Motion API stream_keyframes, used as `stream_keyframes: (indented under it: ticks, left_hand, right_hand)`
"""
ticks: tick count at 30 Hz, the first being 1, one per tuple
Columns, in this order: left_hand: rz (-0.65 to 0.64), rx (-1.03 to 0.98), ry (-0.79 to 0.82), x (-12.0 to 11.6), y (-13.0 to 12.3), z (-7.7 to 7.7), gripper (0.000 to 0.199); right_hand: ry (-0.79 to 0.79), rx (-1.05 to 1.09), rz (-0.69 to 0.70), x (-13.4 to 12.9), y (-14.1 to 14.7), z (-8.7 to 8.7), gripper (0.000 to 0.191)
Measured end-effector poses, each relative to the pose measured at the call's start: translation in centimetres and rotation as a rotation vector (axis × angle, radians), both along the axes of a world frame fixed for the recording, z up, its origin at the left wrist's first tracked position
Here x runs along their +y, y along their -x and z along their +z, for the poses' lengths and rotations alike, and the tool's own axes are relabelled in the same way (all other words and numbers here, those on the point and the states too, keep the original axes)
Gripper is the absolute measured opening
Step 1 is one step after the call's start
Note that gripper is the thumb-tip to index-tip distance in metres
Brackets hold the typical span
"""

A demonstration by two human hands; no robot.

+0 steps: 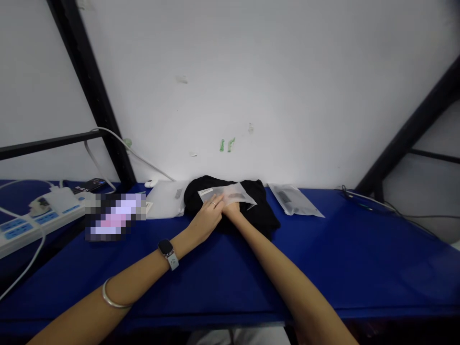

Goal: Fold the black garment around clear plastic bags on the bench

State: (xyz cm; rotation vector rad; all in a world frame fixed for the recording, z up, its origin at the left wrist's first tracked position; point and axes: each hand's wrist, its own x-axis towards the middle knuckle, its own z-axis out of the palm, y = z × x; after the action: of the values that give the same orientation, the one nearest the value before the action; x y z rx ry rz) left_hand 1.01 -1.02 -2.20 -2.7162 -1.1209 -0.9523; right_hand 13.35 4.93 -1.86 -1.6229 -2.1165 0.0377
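Note:
A small frosted plastic bag (241,192) with a white label at its left end is held over a bundle of black cloth (264,215). My left hand (207,218) grips the bag's near edge, fingers bent over it; a ring and a watch show on this arm. Right beside it, my right hand (232,209) reaches under or into the bag. Its fingers are mostly covered, with only a faint pinkish shape showing through the plastic, so their pose is unclear. Something dark shows through the bag's right part.
Another frosted bag (295,201) lies to the right of the cloth. Left of it are a larger frosted bag (165,200), a blurred-out phone-like object (115,218) and a power strip (39,225) with white cables. Thin dark cables (377,206) lie at right. A white wall (287,96) closes off the blue table.

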Motion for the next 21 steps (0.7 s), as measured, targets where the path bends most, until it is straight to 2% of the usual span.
stream_keyframes:
  ticks: [3,6,9,12,16,21]
  left_hand:
    - [0.070,-0.014,-0.031,0.0,0.2,0.3,0.026]
    - [0.155,-0.028,-0.038,0.1,0.6,0.6,0.020]
    - [0.197,-0.041,-0.030,0.2,0.9,0.7,0.015]
    - [0.184,-0.038,-0.013,0.2,0.9,0.7,0.016]
    - [0.151,0.007,-0.017,-0.1,0.5,0.5,0.020]
    - [0.095,0.018,-0.032,0.0,0.3,-0.2,0.022]
  right_hand:
    - [-0.003,0.009,0.029,-0.2,-0.1,0.4,0.026]
    - [-0.001,0.011,0.137,-2.0,-1.4,1.1,0.027]
    - [-0.043,-0.026,0.287,-4.6,-3.6,1.4,0.042]
    - [-0.037,-0.163,0.354,-6.0,-5.7,1.1,0.052]
    - [0.011,-0.202,0.297,-5.1,-6.1,0.5,0.042]
    - [-0.049,-0.252,0.145,-3.2,-2.9,0.5,0.041]
